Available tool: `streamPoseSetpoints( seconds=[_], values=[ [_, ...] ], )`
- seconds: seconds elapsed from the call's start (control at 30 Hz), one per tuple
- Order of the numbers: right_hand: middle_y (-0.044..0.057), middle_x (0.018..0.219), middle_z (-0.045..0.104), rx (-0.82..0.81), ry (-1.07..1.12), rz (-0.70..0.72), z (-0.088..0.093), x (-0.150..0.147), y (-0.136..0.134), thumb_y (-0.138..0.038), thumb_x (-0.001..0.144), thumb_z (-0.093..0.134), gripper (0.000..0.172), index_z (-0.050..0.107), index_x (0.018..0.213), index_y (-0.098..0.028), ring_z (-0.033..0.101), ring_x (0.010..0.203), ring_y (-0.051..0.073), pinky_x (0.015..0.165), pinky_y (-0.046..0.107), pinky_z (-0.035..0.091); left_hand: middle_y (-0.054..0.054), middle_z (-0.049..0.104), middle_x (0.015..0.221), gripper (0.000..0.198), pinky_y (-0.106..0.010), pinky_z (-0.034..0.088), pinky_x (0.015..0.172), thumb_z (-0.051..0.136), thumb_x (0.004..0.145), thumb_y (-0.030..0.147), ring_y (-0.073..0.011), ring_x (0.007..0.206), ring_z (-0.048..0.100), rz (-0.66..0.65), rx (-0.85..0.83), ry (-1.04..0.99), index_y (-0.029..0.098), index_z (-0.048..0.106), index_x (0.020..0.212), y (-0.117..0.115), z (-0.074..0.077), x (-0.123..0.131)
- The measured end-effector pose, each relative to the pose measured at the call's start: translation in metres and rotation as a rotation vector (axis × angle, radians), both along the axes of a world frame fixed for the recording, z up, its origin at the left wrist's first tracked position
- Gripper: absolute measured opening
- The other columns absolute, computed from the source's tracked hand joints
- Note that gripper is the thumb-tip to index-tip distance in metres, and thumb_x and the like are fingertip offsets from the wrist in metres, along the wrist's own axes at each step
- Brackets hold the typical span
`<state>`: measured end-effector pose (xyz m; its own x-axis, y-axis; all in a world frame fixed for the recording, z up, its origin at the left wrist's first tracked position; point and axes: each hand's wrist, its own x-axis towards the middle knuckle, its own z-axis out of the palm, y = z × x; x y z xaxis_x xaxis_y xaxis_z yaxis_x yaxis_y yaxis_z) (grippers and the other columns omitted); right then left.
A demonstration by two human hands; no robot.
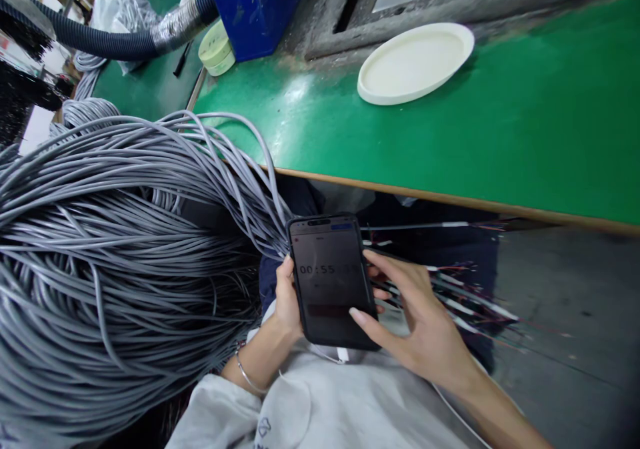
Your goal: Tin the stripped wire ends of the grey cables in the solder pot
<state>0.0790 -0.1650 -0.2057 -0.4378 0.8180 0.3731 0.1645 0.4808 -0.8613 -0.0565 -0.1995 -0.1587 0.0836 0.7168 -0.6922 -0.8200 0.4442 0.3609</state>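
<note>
Black rectangular smartphone (330,279) with a dim timer on its screen sits upright between both hands, low over the lap of a pale grey sweatshirt (340,402). A thick bundle of grey plastic-sheathed cables (115,262) crowds in from the left of the hands and runs behind the phone, its stripped ends with coloured cores (460,289) fanning out past the right hand. Beyond the hands lies a glossy green tabletop (500,129) bearing a round white tray (415,62), well apart. The left hand (287,299) is curled around the phone's left edge, gripping it. The right hand (417,319) is spread loosely open, its thumb tip touching the lower screen.
</note>
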Motion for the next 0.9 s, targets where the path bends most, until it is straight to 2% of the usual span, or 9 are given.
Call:
streamPoseSetpoints(
  seconds=[0.17, 0.33, 0.5, 0.73, 0.9],
  values=[
    [0.01, 0.111, 0.054, -0.034, 0.008, -0.005, -0.0007, 0.0, -0.0002, -0.031, 0.09, 0.053, 0.063, 0.028, 0.148, -0.031, 0.053, 0.093, 0.027, 0.077, 0.042, 0.049, -0.023, 0.067, 0.113, 0.077, -0.051, 0.035, 0.102, 0.044, 0.069, 0.068, -0.039, 0.113, 0.057, 0.014, -0.021, 0.002, 0.005, 0.067, 0.107, 0.0001, 0.0004, -0.0003],
    [0.01, 0.112, 0.053, -0.055, 0.003, 0.008, -0.0003, 0.0003, -0.0006, -0.03, 0.092, 0.051, 0.062, 0.027, 0.149, -0.032, 0.053, 0.095, 0.028, 0.079, 0.044, 0.048, -0.022, 0.069, 0.107, 0.08, -0.051, 0.036, 0.1, 0.032, 0.073, 0.069, -0.038, 0.11, 0.059, -0.033, 0.039, -0.073, 0.005, 0.069, 0.104, 0.0017, 0.0018, -0.0002],
    [0.01, 0.113, 0.052, -0.042, 0.002, 0.02, 0.0001, 0.0016, -0.0004, -0.029, 0.092, 0.051, 0.063, 0.025, 0.149, -0.032, 0.052, 0.095, 0.028, 0.079, 0.044, 0.048, -0.02, 0.071, 0.1, 0.08, -0.051, 0.037, 0.099, 0.017, 0.081, 0.062, -0.0361, 0.107, 0.061, 0.039, -0.003, -0.112, 0.006, 0.071, 0.1, 0.0037, 0.0043, 0.001],
    [0.01, 0.115, 0.053, -0.046, 0.002, 0.024, 0.0008, 0.0014, 0.0008, -0.028, 0.091, 0.051, 0.064, 0.025, 0.149, -0.034, 0.053, 0.095, 0.028, 0.079, 0.044, 0.048, -0.022, 0.069, 0.107, 0.075, -0.053, 0.035, 0.1, 0.033, 0.074, 0.066, -0.0387, 0.109, 0.059, 0.025, -0.007, -0.1, 0.006, 0.07, 0.1, 0.0037, 0.0033, 0.001],
    [0.01, 0.115, 0.053, -0.051, 0.007, 0.023, 0.001, 0.0013, 0.0002, -0.028, 0.092, 0.051, 0.064, 0.025, 0.149, -0.034, 0.052, 0.096, 0.029, 0.08, 0.044, 0.047, -0.022, 0.069, 0.105, 0.075, -0.052, 0.036, 0.1, 0.034, 0.074, 0.066, -0.0386, 0.11, 0.058, 0.019, 0.003, -0.095, 0.006, 0.069, 0.101, 0.0036, 0.005, 0.0003]
  ],
)
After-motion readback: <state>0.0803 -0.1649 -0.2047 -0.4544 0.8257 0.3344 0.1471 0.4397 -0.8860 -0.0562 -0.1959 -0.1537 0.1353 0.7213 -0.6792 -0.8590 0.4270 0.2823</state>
